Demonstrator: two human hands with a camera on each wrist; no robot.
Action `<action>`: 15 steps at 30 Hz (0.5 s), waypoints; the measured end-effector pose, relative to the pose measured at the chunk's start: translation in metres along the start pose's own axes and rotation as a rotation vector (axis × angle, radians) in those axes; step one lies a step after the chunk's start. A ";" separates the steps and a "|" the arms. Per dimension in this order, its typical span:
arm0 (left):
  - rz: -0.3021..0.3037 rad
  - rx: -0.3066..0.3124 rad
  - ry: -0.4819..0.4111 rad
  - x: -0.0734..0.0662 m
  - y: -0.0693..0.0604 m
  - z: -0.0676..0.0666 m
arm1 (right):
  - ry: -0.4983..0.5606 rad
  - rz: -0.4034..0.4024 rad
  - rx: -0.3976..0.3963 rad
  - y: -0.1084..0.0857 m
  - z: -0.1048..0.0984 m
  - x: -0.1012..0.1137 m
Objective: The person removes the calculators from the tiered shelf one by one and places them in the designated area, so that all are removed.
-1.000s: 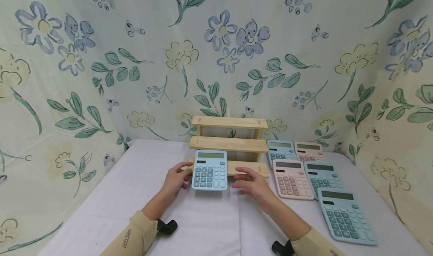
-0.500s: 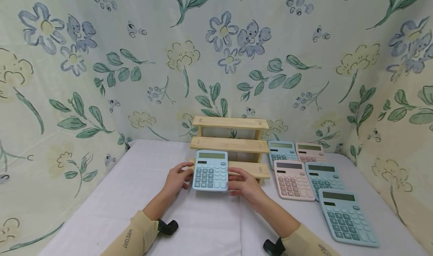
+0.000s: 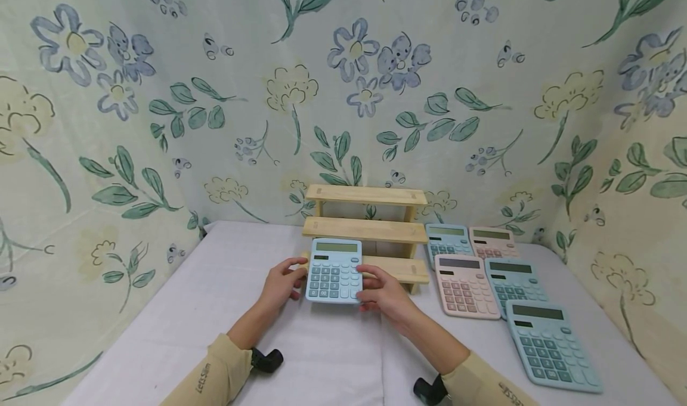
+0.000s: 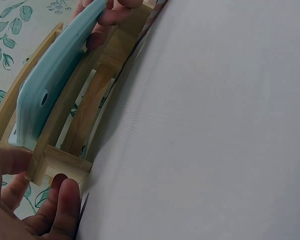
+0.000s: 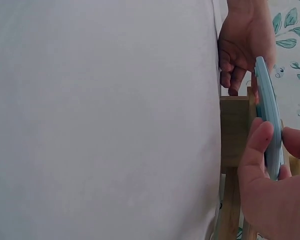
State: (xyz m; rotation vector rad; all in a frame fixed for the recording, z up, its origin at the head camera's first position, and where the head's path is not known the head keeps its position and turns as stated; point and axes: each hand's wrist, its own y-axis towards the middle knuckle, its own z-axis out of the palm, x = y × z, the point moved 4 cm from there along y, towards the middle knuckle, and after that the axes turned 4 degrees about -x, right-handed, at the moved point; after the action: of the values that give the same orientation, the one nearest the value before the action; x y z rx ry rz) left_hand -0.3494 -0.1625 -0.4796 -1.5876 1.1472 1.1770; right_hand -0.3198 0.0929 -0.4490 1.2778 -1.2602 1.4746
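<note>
A light blue calculator [image 3: 333, 272] leans tilted at the lowest step of a three-tier wooden stand [image 3: 365, 229]. My right hand [image 3: 387, 296] pinches its right edge; in the right wrist view, fingers lie on both faces of the calculator [image 5: 270, 115]. At the left end of the lowest board is my left hand [image 3: 279, 284]. The left wrist view has its fingers on either side of that board end, holding the stand [image 4: 65, 159]. Where the calculator's lower edge rests cannot be made out clearly.
Several more calculators lie on the white-covered table [image 3: 241, 245] right of the stand, among them a pink calculator [image 3: 466, 285] and a blue calculator [image 3: 551, 345]. A floral cloth [image 3: 241, 96] hangs behind and at both sides.
My right hand has moved left from beside the calculator and now grips its right edge. My left hand and the calculator stay nearly where they were.
</note>
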 end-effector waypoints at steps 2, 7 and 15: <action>0.000 0.001 -0.001 0.000 0.000 0.000 | 0.001 0.000 0.005 -0.001 0.000 0.001; 0.004 0.001 0.002 0.001 0.000 0.000 | -0.004 0.001 0.020 -0.001 0.000 0.001; 0.009 0.001 0.004 0.001 0.001 0.001 | -0.004 0.014 0.020 -0.003 -0.001 0.002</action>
State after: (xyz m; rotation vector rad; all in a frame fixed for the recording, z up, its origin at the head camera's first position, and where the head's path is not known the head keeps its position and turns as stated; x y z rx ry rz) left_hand -0.3506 -0.1623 -0.4804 -1.5868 1.1583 1.1793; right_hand -0.3177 0.0939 -0.4468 1.2885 -1.2623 1.4984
